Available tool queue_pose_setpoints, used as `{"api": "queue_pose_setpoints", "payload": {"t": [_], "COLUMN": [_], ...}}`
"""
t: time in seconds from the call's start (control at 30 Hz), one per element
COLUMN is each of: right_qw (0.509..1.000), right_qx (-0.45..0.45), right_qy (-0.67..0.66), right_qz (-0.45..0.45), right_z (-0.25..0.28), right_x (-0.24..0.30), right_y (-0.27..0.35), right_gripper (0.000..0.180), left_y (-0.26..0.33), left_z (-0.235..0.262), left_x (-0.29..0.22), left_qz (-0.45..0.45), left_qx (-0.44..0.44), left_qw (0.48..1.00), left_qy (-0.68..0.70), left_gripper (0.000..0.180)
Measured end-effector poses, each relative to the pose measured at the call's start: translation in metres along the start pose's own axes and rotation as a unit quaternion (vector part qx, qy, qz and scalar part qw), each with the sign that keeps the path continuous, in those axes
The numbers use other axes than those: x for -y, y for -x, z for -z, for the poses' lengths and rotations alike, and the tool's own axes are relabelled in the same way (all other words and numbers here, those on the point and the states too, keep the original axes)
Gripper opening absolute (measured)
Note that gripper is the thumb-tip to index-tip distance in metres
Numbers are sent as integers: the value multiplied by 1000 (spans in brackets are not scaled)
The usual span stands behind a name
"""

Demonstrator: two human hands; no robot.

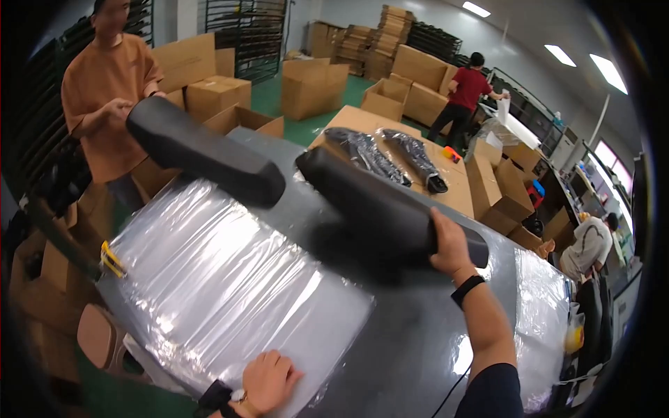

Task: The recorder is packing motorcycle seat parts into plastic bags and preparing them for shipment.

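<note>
Hands first, seen from the head camera looking down: the right hand (449,245) is closed around the near end of a long black padded part (380,209), fingers wrapped over its top edge, and holds it in the air above a grey table (418,334). Away from that grip the part runs up and to the left, its far end the highest point. The left hand (268,380) lies flat and open on a stack of clear plastic bags (223,279), gripping nothing, just pressing on the near edge of the film.

Beyond the stack, a person in an orange shirt (104,90) holds a second black padded part (202,150), which hangs over the far end of the bags. Further out, past the held part, two bagged black parts (390,157) lie on a cardboard surface (453,188), with brown boxes all around.

Judging the risk: the part is gripped by one end only, so its weight could twist it out of the fingers, or its free end could knock the other part. The slick film could also slide under the flat palm
</note>
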State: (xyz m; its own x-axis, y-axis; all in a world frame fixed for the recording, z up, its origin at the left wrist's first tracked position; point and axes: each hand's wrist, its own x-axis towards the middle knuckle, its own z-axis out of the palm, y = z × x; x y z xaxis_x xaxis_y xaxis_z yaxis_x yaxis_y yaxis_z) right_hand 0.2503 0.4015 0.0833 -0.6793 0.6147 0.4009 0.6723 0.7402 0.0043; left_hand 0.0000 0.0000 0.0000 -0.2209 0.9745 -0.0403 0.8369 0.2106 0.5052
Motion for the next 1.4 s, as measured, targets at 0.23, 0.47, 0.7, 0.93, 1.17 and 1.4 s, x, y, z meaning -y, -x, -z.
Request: {"api": "queue_pose_setpoints", "payload": {"t": [0.23,0.47,0.7,0.93,1.17,1.4], "right_qw": [870,625,738,857,866,840], "right_qx": [277,278,343,205,323,264], "right_qy": [-273,-564,-299,-436,-382,-443], "right_qz": [-304,-463,-498,-184,-22,-169], "right_z": [112,157,196,244,143,115], "right_x": [14,52,107,194,303,264], "right_y": [86,376,395,190,101,91], "right_gripper": [66,69,71,52,38,21], "left_y": [-2,-14,-39,17,48,51], "left_z": [6,-18,-14,73,79,89], "left_x": [-9,13,63,-24,-40,-5], "left_qz": [-37,-48,16,4,-80,28], "left_qx": [-104,-145,-184,-23,126,9], "left_qw": [994,988,962,796,815,546], "left_qy": [-8,23,199,605,560,837], "left_gripper": [28,21,31,30,24,26]}}
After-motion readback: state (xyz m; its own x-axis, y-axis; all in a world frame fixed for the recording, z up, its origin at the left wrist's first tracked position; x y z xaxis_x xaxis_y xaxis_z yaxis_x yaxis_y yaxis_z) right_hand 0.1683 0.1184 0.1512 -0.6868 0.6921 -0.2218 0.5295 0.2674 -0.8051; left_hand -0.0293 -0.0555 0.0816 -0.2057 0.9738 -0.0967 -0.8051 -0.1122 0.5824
